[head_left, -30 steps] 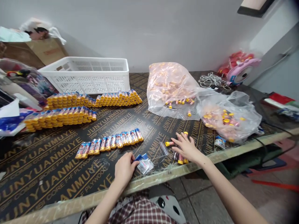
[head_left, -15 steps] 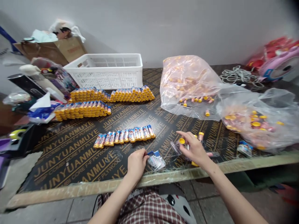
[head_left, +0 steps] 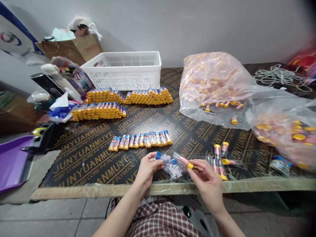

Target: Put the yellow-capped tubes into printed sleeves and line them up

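My left hand pinches a small clear plastic sleeve with a blue printed end, just above a little pile of similar sleeves on the table. My right hand grips a clear tube with a yellow cap by its capped end. The tube's clear end tilts up and left, toward the sleeve. Several more yellow-capped tubes stand or lie to the right of my right hand. Ahead of my left hand, tubes in blue-printed sleeves lie side by side in a row.
Stacked wrapped tubes lie before a white plastic basket. Two clear bags of yellow-capped tubes fill the right side. A purple dustpan is at far left. The table's taped front edge runs close to my body.
My right hand has come left with a capped tube, near my left hand. My left hand has lifted a sleeve off the pile. The view has turned slightly left.
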Tool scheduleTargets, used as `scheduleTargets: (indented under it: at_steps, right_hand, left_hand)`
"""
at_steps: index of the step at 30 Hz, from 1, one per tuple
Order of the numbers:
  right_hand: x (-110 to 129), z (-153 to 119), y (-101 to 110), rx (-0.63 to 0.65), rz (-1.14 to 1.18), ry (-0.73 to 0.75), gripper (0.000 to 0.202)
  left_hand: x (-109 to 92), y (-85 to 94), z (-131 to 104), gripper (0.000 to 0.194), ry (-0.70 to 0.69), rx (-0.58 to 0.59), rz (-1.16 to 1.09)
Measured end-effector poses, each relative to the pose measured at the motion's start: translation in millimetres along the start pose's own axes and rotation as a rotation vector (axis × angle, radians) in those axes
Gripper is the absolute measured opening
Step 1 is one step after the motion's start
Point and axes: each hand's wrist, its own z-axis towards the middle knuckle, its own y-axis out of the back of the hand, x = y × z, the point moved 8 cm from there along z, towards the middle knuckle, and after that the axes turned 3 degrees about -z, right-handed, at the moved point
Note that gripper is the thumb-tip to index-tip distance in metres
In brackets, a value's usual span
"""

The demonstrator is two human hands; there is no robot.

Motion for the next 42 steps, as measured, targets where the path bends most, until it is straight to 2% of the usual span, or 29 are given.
scheduleTargets:
  at_steps: [6, 14, 17, 20, 23, 26, 30, 34, 37, 42]
  right_hand:
    - [10, -11, -7, -0.015, -0.114, 0.099, 0.021]
    - [13, -17, -11, -0.040, -0.165, 0.186, 0.029]
    - [14, -17, -14, -0.036, -0.176, 0.208, 0.031]
    - [18, -17, -21, 0.028, -0.175, 0.243, 0.034]
    - [20, -18, -30, 0.121, -0.176, 0.259, 0.036]
    - [15, -19, -37, 0.209, -0.146, 0.228, 0.036]
    - [14, -17, -42, 0.255, -0.170, 0.260, 0.044]
    - [19, -9, -42, 0.246, -0.262, 0.325, 0.065]
    - [18, -5, -48, 0.362, -0.194, 0.299, 0.079]
    - [15, -10, -57, 0.529, -0.085, 0.260, 0.085]
  left_hand:
    - [-1, 5.8, 0, 0.029, 0.010, -0.042, -0.151]
    - [-4, 18.3, 0, 0.037, -0.035, -0.154, -0.125]
    - [-3, 18.4, 0, 0.038, -0.036, -0.158, -0.108]
    - [-6, 16.6, -1, 0.037, -0.080, -0.148, -0.064]
    - [-13, 8.6, -4, 0.036, -0.168, -0.084, -0.041]
    - [-17, -3.5, -7, 0.034, -0.176, 0.023, -0.061]
    - [-15, -13.4, -13, 0.041, -0.094, 0.109, -0.044]
    - [-2, -26.3, -23, 0.038, 0.049, 0.251, 0.066]
    - [7, -29.4, -29, 0.033, 0.108, 0.287, 0.118]
    - [17, -32.0, -34, 0.029, 0.143, 0.337, 0.134]
